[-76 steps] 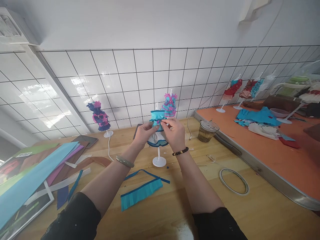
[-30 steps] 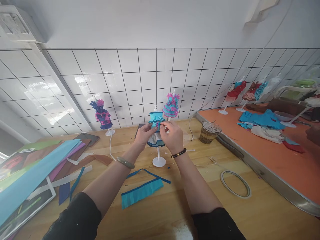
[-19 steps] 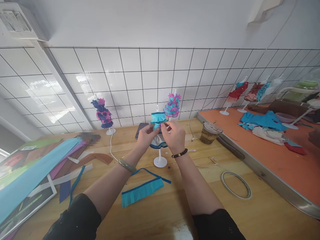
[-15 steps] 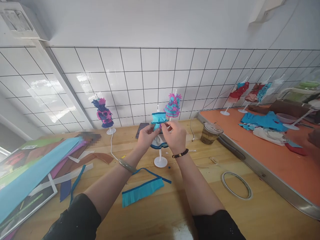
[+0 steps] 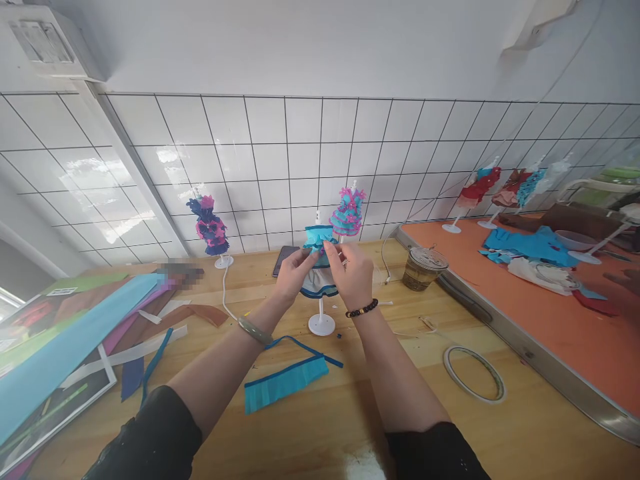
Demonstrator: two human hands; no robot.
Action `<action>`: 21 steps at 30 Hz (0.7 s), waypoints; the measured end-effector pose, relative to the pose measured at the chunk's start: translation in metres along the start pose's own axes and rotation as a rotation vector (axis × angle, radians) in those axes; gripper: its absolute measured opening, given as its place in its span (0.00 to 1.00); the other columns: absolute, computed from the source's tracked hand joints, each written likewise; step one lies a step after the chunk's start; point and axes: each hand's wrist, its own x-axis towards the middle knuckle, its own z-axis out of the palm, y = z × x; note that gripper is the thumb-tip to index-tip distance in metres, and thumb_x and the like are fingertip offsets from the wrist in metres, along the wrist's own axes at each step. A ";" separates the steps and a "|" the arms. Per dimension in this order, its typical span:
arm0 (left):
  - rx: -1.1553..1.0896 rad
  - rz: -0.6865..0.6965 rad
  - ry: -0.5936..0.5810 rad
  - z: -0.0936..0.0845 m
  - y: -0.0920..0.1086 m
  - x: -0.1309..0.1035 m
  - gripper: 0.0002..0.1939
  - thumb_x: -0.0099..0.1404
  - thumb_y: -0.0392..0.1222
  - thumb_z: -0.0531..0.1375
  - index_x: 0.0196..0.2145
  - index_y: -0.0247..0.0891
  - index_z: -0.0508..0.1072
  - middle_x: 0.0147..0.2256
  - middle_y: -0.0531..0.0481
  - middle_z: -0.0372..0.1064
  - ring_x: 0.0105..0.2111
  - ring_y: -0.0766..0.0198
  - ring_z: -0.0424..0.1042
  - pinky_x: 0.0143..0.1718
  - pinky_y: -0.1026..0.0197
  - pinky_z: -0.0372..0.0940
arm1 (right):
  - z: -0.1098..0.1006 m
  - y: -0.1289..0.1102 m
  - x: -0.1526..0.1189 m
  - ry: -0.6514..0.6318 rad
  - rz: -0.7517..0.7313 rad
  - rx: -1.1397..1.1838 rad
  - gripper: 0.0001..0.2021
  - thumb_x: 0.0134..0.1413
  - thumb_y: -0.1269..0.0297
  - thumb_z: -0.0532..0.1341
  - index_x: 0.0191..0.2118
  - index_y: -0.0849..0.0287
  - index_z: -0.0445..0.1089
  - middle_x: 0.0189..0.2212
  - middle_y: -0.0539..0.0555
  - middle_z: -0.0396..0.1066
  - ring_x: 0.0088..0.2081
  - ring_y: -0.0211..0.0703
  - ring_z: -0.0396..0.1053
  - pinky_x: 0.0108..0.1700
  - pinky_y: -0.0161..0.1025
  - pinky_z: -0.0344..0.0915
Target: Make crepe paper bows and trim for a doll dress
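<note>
A small white dress stand (image 5: pixel 321 325) stands upright on the wooden table, wearing a turquoise pleated paper dress (image 5: pixel 319 235) over a white skirt part with a dark teal hem. My left hand (image 5: pixel 293 272) pinches the dress at its waist from the left. From the right, my right hand (image 5: pixel 351 270) closes thumb and finger on the same ruffle, its fingertips close to the left ones. A pleated turquoise strip (image 5: pixel 286 384) and a thin dark teal strip (image 5: pixel 300 344) lie in front of the stand.
Behind stands a pink and turquoise dress (image 5: pixel 348 213); a navy and pink one (image 5: pixel 212 230) is at left. Also on the table are a phone (image 5: pixel 283 257), a brown cup (image 5: pixel 424 268), a tape ring (image 5: pixel 474 375) and coloured paper (image 5: pixel 85 347). An orange surface (image 5: pixel 540 300) adjoins at right.
The fingers of both hands have shifted slightly on the ruffle at the waist, the right thumb now pointing more upward. The view has moved a little; the dress and stand remain in place.
</note>
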 end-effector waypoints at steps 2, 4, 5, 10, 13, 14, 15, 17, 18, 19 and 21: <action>0.027 -0.001 0.041 -0.001 0.002 0.000 0.14 0.56 0.51 0.58 0.30 0.37 0.74 0.31 0.51 0.70 0.35 0.61 0.67 0.37 0.62 0.60 | 0.000 -0.001 0.000 -0.002 -0.007 0.004 0.17 0.57 0.55 0.51 0.26 0.59 0.68 0.25 0.53 0.69 0.25 0.38 0.63 0.31 0.36 0.58; 0.045 -0.007 0.070 -0.001 0.003 0.001 0.14 0.56 0.52 0.58 0.27 0.37 0.73 0.29 0.52 0.69 0.33 0.62 0.66 0.35 0.62 0.59 | 0.000 -0.001 0.000 -0.009 -0.018 -0.013 0.16 0.58 0.56 0.50 0.26 0.59 0.67 0.24 0.53 0.68 0.25 0.38 0.62 0.31 0.36 0.58; 0.045 -0.013 0.076 0.000 0.004 0.001 0.14 0.55 0.52 0.58 0.27 0.37 0.73 0.29 0.52 0.69 0.33 0.62 0.65 0.35 0.62 0.59 | -0.001 -0.002 0.000 -0.013 -0.023 -0.025 0.16 0.58 0.58 0.50 0.25 0.59 0.66 0.23 0.52 0.67 0.25 0.38 0.62 0.31 0.36 0.57; 0.015 -0.040 0.084 0.001 0.006 0.003 0.14 0.54 0.51 0.60 0.29 0.37 0.73 0.30 0.51 0.69 0.34 0.61 0.66 0.37 0.63 0.58 | -0.002 -0.003 -0.001 -0.049 -0.059 -0.036 0.12 0.57 0.65 0.50 0.28 0.59 0.68 0.24 0.52 0.68 0.28 0.39 0.64 0.33 0.36 0.58; 0.000 -0.057 0.100 0.001 0.007 0.003 0.15 0.53 0.53 0.61 0.28 0.37 0.73 0.29 0.51 0.70 0.33 0.62 0.66 0.36 0.63 0.58 | -0.001 -0.003 -0.001 -0.065 -0.061 -0.030 0.09 0.54 0.68 0.52 0.31 0.59 0.69 0.26 0.52 0.69 0.27 0.39 0.64 0.34 0.37 0.59; -0.006 -0.063 0.106 0.001 0.006 0.003 0.15 0.52 0.53 0.61 0.29 0.37 0.74 0.30 0.51 0.70 0.33 0.62 0.66 0.36 0.63 0.58 | -0.001 -0.003 -0.001 -0.069 -0.058 -0.032 0.08 0.53 0.68 0.52 0.31 0.59 0.69 0.27 0.52 0.70 0.26 0.38 0.64 0.33 0.37 0.59; -0.010 -0.069 0.113 0.001 0.006 0.004 0.16 0.51 0.53 0.61 0.29 0.37 0.74 0.29 0.51 0.70 0.32 0.62 0.66 0.35 0.63 0.58 | 0.000 -0.003 -0.001 -0.074 -0.057 -0.034 0.08 0.52 0.68 0.53 0.31 0.59 0.69 0.27 0.52 0.70 0.26 0.38 0.64 0.33 0.37 0.59; -0.006 -0.081 0.126 0.001 0.006 0.004 0.17 0.51 0.54 0.61 0.30 0.37 0.74 0.29 0.51 0.70 0.32 0.62 0.66 0.34 0.63 0.58 | 0.001 -0.003 -0.001 -0.080 -0.061 -0.039 0.07 0.52 0.68 0.53 0.31 0.59 0.69 0.27 0.52 0.70 0.26 0.38 0.64 0.33 0.37 0.59; 0.001 -0.082 0.129 0.001 0.006 0.004 0.17 0.51 0.54 0.61 0.30 0.37 0.74 0.29 0.51 0.70 0.32 0.61 0.66 0.34 0.63 0.58 | 0.001 -0.002 -0.001 -0.079 -0.066 -0.040 0.07 0.52 0.67 0.53 0.31 0.58 0.69 0.27 0.52 0.70 0.26 0.38 0.64 0.33 0.37 0.59; 0.009 -0.080 0.128 0.001 0.006 0.004 0.17 0.51 0.54 0.61 0.30 0.37 0.74 0.30 0.51 0.70 0.33 0.61 0.66 0.34 0.63 0.58 | 0.001 -0.002 -0.001 -0.076 -0.071 -0.042 0.07 0.52 0.67 0.53 0.31 0.58 0.69 0.27 0.51 0.70 0.26 0.38 0.64 0.33 0.37 0.59; 0.022 -0.069 0.115 0.001 0.006 0.004 0.17 0.52 0.54 0.61 0.31 0.37 0.74 0.30 0.51 0.70 0.33 0.61 0.66 0.34 0.63 0.58 | 0.001 -0.002 -0.001 -0.069 -0.077 -0.045 0.06 0.52 0.66 0.54 0.31 0.58 0.68 0.26 0.51 0.70 0.25 0.38 0.64 0.34 0.38 0.58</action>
